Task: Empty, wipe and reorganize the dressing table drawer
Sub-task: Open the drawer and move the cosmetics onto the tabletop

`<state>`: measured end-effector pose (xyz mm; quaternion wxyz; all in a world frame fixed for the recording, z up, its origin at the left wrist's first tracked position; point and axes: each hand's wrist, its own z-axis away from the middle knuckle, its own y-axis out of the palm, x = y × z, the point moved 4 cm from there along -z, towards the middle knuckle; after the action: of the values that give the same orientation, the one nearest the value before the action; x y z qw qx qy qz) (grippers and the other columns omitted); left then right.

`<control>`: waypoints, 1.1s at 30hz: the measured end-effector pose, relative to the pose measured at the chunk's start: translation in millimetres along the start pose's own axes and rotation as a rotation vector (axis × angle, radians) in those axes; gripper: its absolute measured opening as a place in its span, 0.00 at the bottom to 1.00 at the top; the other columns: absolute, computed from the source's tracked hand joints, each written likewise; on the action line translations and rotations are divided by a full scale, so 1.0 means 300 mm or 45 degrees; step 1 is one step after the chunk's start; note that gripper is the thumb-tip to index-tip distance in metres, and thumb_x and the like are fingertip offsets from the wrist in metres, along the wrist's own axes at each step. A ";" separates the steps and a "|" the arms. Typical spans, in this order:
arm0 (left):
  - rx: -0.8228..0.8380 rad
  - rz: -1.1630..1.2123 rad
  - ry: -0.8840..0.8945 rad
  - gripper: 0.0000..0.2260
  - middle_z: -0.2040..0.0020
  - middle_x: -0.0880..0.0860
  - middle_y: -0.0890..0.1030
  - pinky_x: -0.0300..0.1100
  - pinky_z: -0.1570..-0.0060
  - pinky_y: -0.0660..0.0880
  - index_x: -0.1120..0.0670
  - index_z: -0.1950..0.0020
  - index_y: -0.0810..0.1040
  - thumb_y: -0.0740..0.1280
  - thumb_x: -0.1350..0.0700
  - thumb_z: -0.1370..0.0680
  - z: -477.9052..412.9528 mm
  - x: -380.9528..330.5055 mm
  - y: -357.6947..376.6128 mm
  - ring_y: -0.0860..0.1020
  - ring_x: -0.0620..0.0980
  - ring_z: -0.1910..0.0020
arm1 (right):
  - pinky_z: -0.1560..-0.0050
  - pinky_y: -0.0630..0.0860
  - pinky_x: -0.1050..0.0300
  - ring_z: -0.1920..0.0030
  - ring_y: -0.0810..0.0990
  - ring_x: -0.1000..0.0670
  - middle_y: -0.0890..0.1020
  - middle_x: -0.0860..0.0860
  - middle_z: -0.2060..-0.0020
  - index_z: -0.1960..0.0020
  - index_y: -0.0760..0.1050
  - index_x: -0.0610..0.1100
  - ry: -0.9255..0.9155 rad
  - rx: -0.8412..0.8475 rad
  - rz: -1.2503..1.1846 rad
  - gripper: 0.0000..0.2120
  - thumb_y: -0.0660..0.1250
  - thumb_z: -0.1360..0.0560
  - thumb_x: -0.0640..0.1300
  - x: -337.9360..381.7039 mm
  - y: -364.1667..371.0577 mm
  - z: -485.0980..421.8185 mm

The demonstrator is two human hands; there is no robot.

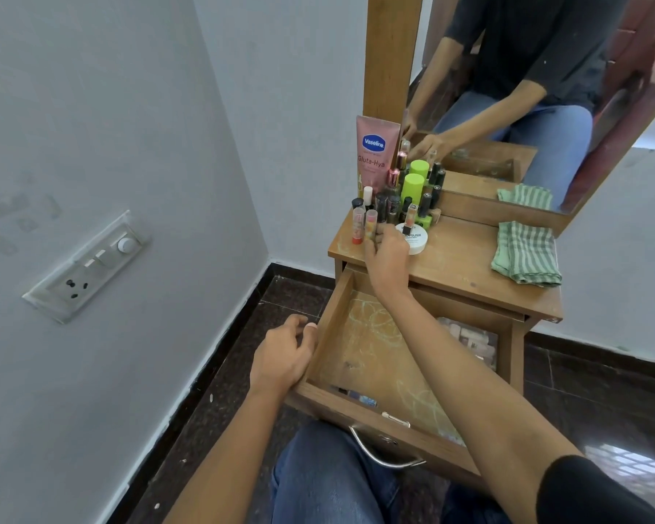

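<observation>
Right grip [384,255] pinches clear tube [371,226] on tabletop [466,266]; left grip [284,353], loosely curled, rests on drawer [360,349] edge.

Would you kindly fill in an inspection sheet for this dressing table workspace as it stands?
Surface: wooden tabletop, chalk-like marks.
Job's things: open wooden drawer, mostly emptied, a few small items along its front and right side; folded green striped cloth on top.
Clutter: pink Vaseline tube, lime-capped bottles, small vials, white round jar.
Hands: left hand on drawer's left edge; right hand setting clear tube down.
Cables: nothing seen.
Surroundings: wall switchboard, mirror, dark floor.
</observation>
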<state>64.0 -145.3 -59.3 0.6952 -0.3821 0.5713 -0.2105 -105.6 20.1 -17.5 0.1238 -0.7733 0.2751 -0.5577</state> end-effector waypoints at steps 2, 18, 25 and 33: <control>-0.003 0.011 -0.009 0.17 0.46 0.48 0.83 0.48 0.50 0.78 0.48 0.36 0.76 0.57 0.43 0.19 0.003 -0.003 -0.004 0.80 0.48 0.51 | 0.55 0.76 0.57 0.56 0.76 0.51 0.78 0.47 0.55 0.43 0.74 0.39 -0.031 -0.027 -0.090 0.10 0.65 0.24 0.36 0.006 -0.037 0.044; -0.009 0.013 -0.047 0.14 0.61 0.43 0.79 0.48 0.55 0.78 0.49 0.42 0.78 0.58 0.44 0.19 0.001 -0.004 0.000 0.79 0.47 0.59 | 0.60 0.72 0.69 0.62 0.77 0.58 0.83 0.48 0.55 0.44 0.79 0.40 -0.185 1.636 0.251 0.09 0.66 0.23 0.39 -0.122 0.021 0.527; -0.025 0.018 -0.035 0.14 0.57 0.45 0.80 0.47 0.54 0.77 0.50 0.42 0.78 0.59 0.45 0.19 0.005 -0.009 -0.007 0.79 0.45 0.57 | 0.53 0.75 0.69 0.55 0.79 0.57 0.82 0.47 0.47 0.42 0.78 0.39 -0.053 1.685 0.132 0.11 0.64 0.23 0.37 -0.146 0.026 0.529; -0.023 0.028 -0.027 0.14 0.58 0.45 0.81 0.47 0.53 0.78 0.50 0.42 0.78 0.59 0.45 0.19 0.005 -0.010 -0.009 0.79 0.45 0.58 | 0.55 0.73 0.64 0.59 0.78 0.57 0.80 0.53 0.58 0.48 0.76 0.44 0.148 1.593 -0.165 0.05 0.62 0.21 0.41 -0.155 -0.020 0.498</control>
<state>65.1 -144.4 -55.4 0.7001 -0.3843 0.5698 -0.1937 24.8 33.9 -103.3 0.5036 -0.5381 -0.1442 -0.6603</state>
